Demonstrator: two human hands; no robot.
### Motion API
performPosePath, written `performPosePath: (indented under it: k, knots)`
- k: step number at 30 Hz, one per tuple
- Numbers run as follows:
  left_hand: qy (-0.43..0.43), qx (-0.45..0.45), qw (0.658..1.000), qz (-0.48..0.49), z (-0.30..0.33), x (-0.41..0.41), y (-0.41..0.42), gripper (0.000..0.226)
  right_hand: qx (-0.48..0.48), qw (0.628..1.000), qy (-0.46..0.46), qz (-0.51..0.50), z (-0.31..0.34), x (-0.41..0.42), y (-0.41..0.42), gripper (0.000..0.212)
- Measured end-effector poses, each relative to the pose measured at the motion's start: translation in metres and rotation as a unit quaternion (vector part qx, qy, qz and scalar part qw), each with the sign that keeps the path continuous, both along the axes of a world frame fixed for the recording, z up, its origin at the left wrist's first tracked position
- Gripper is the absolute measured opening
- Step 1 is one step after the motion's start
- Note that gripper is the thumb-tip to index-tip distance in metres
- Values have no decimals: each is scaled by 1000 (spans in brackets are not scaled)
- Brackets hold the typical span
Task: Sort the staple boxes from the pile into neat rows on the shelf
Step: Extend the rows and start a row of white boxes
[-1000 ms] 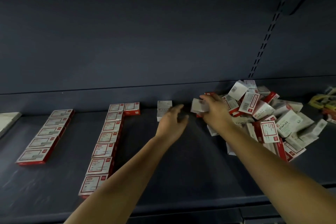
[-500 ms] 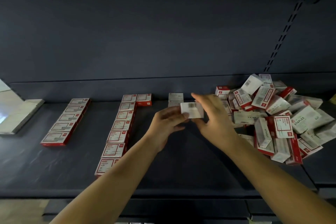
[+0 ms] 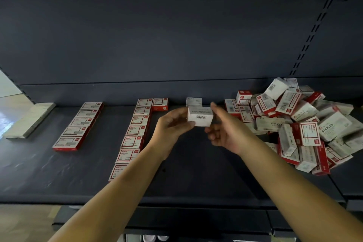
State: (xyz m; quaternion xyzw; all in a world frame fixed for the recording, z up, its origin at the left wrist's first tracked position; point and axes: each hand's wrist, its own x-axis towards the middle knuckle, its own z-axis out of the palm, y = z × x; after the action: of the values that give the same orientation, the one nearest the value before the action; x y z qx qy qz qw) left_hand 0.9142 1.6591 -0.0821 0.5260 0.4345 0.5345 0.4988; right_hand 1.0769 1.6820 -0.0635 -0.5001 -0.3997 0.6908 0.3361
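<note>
Rows done: left row [image 3: 77, 124], centre row [image 3: 135, 133] laid on shelf [image 3: 196, 173].
In hand: left hand [image 3: 170, 126] pinches white box [image 3: 200, 119]; right hand [image 3: 225, 129] spread.
Outstanding: pile [image 3: 294, 124], frame right, largely unsorted.

I can't read most of the print on the box [image 3: 200, 118] my left hand [image 3: 170, 126] holds; my fingers cover its left end, and my right hand [image 3: 225, 131] is blurred. The box [image 3: 193, 101] behind it is partly hidden by it. My left forearm hides the near end of the middle row [image 3: 135, 131]. In the pile [image 3: 290, 124], lower boxes are buried under others. The slab [image 3: 29, 120] at far left is too dim to identify.
</note>
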Motion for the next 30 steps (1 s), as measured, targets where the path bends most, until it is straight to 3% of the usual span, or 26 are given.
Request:
performPosePath:
  k: [4, 8, 12, 19, 30]
  knots:
    - [-7, 7, 1000, -8, -2, -5, 1, 38, -21, 997, 78, 7, 5, 1, 0, 35]
    - [-97, -84, 991, 50, -6, -10, 4, 32, 22, 993, 114, -2, 6, 0, -4, 16]
    - [-112, -152, 982, 16, 2, -11, 6, 23, 94, 988, 122, 20, 3, 0, -5, 22]
    - [-132, -125, 983, -31, 9, -12, 5, 25, 187, 979, 79, 15, -2, 3, -5, 38]
    - [-121, -73, 989, -32, 7, -8, 7, 41, 214, 977, 24, 8, -3, 7, -5, 25]
